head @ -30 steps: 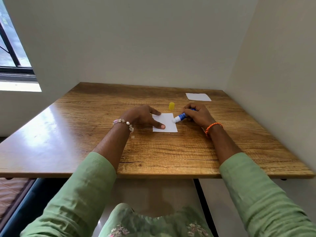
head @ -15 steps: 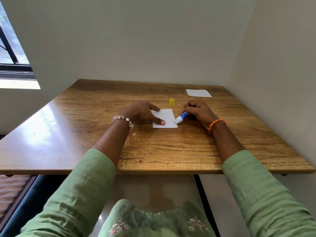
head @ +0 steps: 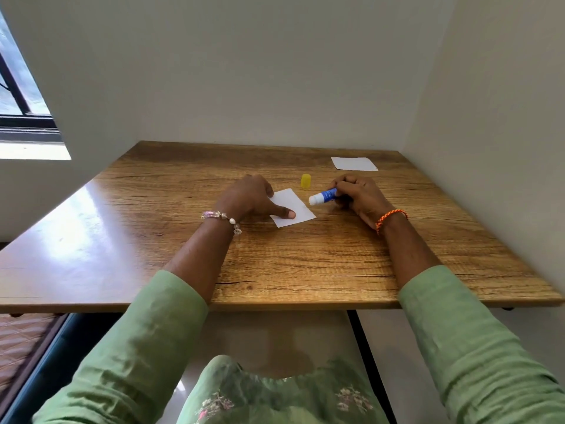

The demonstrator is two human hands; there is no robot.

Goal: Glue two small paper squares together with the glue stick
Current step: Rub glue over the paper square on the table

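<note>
While the glue is not yet plainly on the paper, the scene reads near to far as follows.

Worktop (head: 305, 270): wooden, bare along the near edge where both forearms cross it.

Left hand (head: 250, 200): flat on the near paper square (head: 295, 209), thumb pressed on its near-left corner and the other fingers at its far-left edge, pinning it down; the grip is spread apart, clamped on nothing.

Near paper square: lies flat mid-worktop; whether glue is on it cannot be told.

Right hand (head: 359, 195): grip closed around the glue stick (head: 322, 197), which lies nearly level with its white tip just beside the square's right edge, seemingly clear of the paper.

Cap (head: 305, 181): yellow, standing upright behind the square, so the stick is uncapped.

Second paper square (head: 354, 164): far right corner, well apart, untouched.

Done, by my judgement: stick opened, first square held ready.

Left: spread the glue, fetch the far square, press it on, recap.
</note>
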